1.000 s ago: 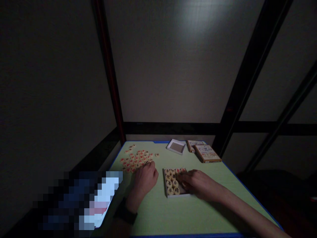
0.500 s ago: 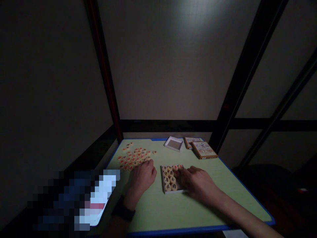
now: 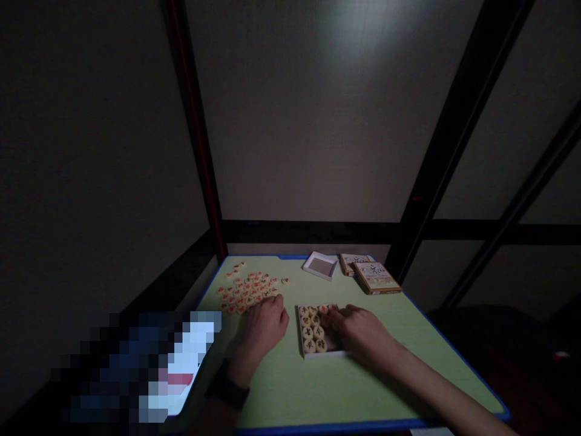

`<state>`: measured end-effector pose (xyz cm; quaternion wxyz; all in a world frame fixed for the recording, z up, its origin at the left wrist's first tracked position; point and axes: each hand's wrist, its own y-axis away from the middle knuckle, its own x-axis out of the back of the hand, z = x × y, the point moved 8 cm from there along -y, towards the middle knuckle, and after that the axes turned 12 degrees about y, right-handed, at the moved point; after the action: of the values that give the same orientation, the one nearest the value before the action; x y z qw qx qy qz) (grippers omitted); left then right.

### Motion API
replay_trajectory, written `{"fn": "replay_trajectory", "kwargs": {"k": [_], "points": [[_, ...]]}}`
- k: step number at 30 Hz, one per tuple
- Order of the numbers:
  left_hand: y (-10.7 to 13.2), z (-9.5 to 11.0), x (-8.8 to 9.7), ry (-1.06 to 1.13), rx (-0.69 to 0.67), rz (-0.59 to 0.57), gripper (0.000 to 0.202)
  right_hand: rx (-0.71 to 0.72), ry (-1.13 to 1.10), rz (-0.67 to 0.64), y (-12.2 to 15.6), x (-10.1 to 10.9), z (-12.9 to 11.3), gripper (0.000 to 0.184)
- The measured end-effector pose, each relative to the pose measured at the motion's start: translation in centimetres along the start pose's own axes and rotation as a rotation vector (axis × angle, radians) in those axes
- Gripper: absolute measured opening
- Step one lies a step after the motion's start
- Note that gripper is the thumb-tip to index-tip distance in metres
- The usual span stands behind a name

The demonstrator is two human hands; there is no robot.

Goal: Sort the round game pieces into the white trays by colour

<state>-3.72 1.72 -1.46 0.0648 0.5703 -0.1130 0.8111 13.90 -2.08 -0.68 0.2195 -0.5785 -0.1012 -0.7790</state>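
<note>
An open white box (image 3: 305, 351) lies on the green table, with round Chinese chess pieces (image 3: 319, 332) in its left columns and along its far row. My right hand (image 3: 361, 330) reaches over the box's right side, fingers pinched at the far right; a piece at the fingertips is partly hidden. My left hand (image 3: 265, 321), with a dark band at the wrist, rests curled at the near edge of a loose spread of Chinese chess pieces (image 3: 249, 289), marked in red and black. Its fingertips are hidden, so what they hold cannot be made out.
A white box lid or tray (image 3: 321, 266) lies at the back of the table (image 3: 290, 399). Two printed boxes (image 3: 377, 277) overlap at the back right. A pixelated bright screen (image 3: 188, 357) is at the left edge. A wall stands behind the table.
The view has shifted slightly. My right hand stays at the far right of the box, its fingers slightly lower over the pieces. My left hand remains by the loose pieces.
</note>
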Motion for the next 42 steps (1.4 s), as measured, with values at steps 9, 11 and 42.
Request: {"fn": "replay_trajectory", "kwargs": {"k": [9, 11, 42], "points": [[0.1, 0.2, 0.1, -0.001, -0.005, -0.009, 0.016, -0.061, -0.006, -0.043, -0.3, 0.3, 0.0, 0.025], [0.1, 0.2, 0.2, -0.006, 0.000, -0.011, 0.016, -0.075, -0.010, -0.047, -0.4, 0.1, -0.1, 0.025], [-0.1, -0.9, 0.9, -0.004, 0.074, 0.063, 0.021, -0.136, -0.021, -0.049, -0.6, -0.4, 1.2, 0.020]]}}
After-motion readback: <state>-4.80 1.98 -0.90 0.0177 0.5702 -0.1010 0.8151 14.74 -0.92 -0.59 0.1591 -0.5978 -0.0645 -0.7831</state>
